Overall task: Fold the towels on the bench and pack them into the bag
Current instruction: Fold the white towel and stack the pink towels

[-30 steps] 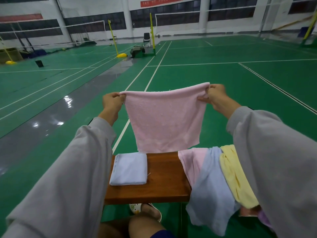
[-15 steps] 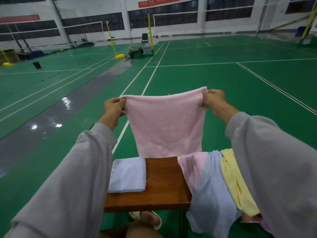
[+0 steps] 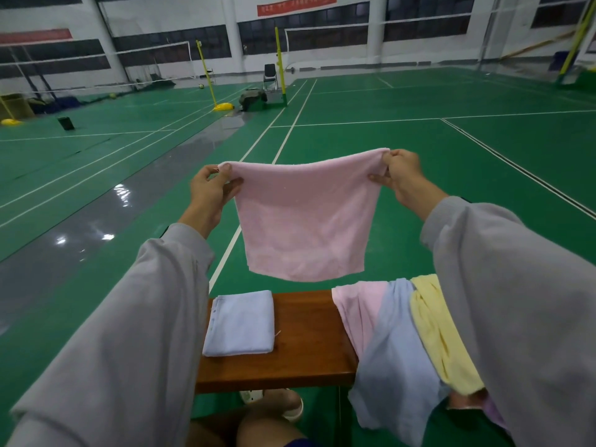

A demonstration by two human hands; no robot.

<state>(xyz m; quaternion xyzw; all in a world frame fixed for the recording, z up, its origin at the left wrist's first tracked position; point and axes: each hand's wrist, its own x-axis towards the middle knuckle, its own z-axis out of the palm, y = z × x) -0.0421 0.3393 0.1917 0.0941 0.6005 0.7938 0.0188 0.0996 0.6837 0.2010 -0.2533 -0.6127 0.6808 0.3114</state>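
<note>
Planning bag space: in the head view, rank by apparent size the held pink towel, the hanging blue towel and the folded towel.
Largest: pink towel, spread open.
Next: blue towel, nearly as big; partly covered, so that gap is unsure.
Smallest: folded towel, clearly.

We see the square pink terry towel (image 3: pixel 306 221) lifted slightly: its lower hem, which a second ago overlapped the far edge of the brown wooden bench (image 3: pixel 306 333), now hangs clear of it, with a thin strip of green court floor (image 3: pixel 451 175) showing between. The left hand (image 3: pixel 208 191) has turned, so its thumb (image 3: pixel 225 169) now shows on the near face of the corner it pinches. The right hand (image 3: pixel 403 175) now lays a forefinger (image 3: pixel 375 178) across the cloth below its corner.
</note>
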